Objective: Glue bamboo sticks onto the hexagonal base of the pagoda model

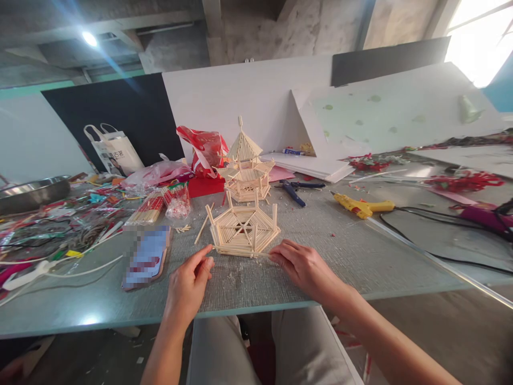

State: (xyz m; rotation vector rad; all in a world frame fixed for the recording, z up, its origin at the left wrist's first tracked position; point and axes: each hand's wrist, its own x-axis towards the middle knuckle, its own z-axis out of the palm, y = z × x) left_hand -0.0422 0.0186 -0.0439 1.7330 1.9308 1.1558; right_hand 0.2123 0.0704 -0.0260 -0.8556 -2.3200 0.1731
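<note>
Sticks glued into a flat hexagonal frame [243,231], with short posts rising at its corners, sit on the grey tabletop [352,251] just ahead of the person. Along its near edge lies a single thin stick [240,252], and both hands meet there: the left hand [188,286] pinches the stick's left end between thumb and forefinger, the other fingers loosely curled, while the right hand [305,267] rests palm down with its fingertips on the stick's right end, touching the frame's corner. Just behind the frame stands a finished stick pagoda [245,168] with a peaked roof. Left of the frame are loose sticks, bundled sticks in plastic wrap [158,206] and a phone [146,255] lying flat. To the right, well apart, a yellow glue gun [363,206] lies on its side, its black cord trailing off; blue-handled pliers [294,191] lie near the pagoda. A red bag [204,147] sits behind.
</note>
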